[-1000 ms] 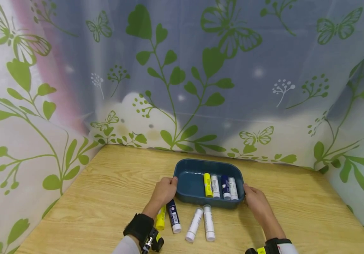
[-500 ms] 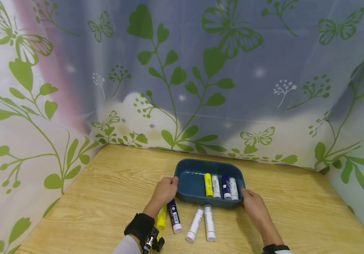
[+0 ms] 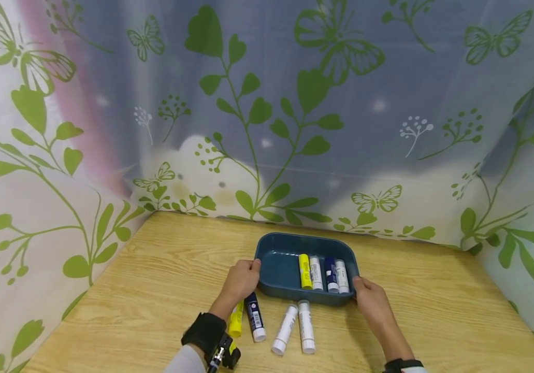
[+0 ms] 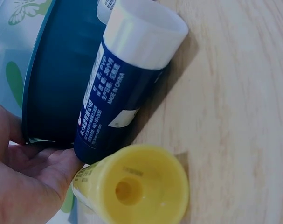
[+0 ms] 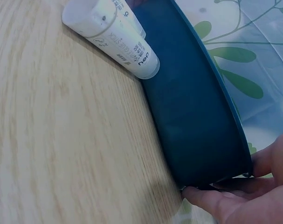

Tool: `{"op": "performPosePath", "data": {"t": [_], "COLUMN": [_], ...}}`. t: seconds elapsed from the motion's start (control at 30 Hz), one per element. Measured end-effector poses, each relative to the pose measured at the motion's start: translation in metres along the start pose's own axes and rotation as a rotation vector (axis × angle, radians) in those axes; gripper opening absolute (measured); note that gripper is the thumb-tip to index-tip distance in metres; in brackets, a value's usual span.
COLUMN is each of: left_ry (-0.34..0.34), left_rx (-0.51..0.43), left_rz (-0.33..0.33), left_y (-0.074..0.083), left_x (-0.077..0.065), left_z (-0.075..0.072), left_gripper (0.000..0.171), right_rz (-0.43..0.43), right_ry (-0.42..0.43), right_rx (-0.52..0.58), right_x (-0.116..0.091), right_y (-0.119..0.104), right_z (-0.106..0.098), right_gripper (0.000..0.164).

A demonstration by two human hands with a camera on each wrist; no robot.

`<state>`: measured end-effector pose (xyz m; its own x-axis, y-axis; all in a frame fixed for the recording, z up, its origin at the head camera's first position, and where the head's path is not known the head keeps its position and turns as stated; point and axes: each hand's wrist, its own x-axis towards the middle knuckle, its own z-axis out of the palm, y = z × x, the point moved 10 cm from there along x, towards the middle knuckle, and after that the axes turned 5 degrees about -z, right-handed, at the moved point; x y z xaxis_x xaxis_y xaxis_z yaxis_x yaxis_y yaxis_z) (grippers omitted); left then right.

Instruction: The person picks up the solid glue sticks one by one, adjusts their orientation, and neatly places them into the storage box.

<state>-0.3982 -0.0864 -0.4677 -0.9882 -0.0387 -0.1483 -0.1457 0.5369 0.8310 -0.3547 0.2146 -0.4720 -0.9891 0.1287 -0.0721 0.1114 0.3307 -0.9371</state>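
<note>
Gripping blue tray (image 3: 277, 269), left hand (image 3: 242, 281) and right hand (image 3: 375, 304) closed on opposite ends, navy stick (image 3: 255, 317) beside left grip.

the tray (image 3: 278, 267) is coloured teal, its sticks (image 3: 305, 272) yellow, white and navy. the curtain (image 3: 364, 129) at the worktop's (image 3: 192, 243) far edge is leaf-printed green.

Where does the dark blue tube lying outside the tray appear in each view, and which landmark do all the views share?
Head: the dark blue tube is low, just left of centre, near the tray's front left corner.
Left wrist: upper middle, slanting, between the tray and the yellow tube.
Right wrist: not in it.
Shared landmark: the tray.
</note>
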Motion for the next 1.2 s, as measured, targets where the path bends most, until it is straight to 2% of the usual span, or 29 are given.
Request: {"op": "performPosePath", "data": {"t": [0.3, 0.47, 0.8, 1.07, 1.2], "left_ry": [-0.019, -0.064, -0.163, -0.179, -0.164], "left_rx": [0.011, 0.019, 0.038, 0.114, 0.164], "left_rz": [0.000, 0.000, -0.044, -0.013, -0.004], "left_y": [0.000, 0.001, 0.002, 0.011, 0.014], "left_x": [0.002, 0.001, 0.008, 0.008, 0.007], "left_z": [0.001, 0.000, -0.002, -0.005, -0.011], "left_gripper": [0.042, 0.041, 0.036, 0.038, 0.042], "right_rz": [0.004, 0.016, 0.010, 0.002, -0.009], "right_ry": [0.041, 0.035, 0.044, 0.060, 0.074], "right_rx": [-0.090, -0.080, -0.112, -0.127, -0.148], "right_x": [0.000, 0.000, 0.000, -0.001, -0.001], "right_y": [0.000, 0.002, 0.003, 0.001, 0.000], "right_z": [-0.004, -0.003, -0.005, -0.006, -0.008], "right_gripper": [0.054, 0.055, 0.055, 0.054, 0.053]}}
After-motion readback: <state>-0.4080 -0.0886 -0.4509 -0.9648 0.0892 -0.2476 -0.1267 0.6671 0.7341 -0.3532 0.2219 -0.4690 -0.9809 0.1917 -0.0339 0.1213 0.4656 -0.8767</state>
